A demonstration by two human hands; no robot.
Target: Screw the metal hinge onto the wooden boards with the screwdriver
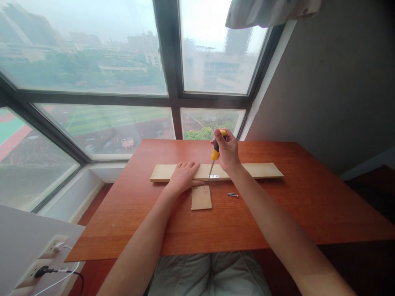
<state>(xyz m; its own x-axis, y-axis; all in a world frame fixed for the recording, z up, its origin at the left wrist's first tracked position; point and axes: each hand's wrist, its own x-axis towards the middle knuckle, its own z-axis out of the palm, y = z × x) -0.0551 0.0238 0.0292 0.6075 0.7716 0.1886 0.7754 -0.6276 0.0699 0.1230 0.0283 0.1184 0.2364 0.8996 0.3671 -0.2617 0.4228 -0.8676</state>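
Observation:
A long pale wooden board (262,170) lies across the table. My left hand (184,176) rests on it left of the middle, fingers stretched flat over the top and thumb along the front edge. Wrapped round a yellow and black screwdriver (215,153) is my right hand (227,154). The screwdriver stands tilted, its tip down at a small metal hinge or bracket (213,177) at the board's front edge. Whether a screw is under the tip is too small to tell. A small square wooden piece (201,198) lies in front of the board, with two screws (232,194) to its right.
The reddish-brown wooden table (138,230) stands against large windows (117,123). A sloping wall (324,82) rises on the right. At the lower left, plugs and cables sit in wall sockets (40,269). A curtain (271,14) hangs at the top.

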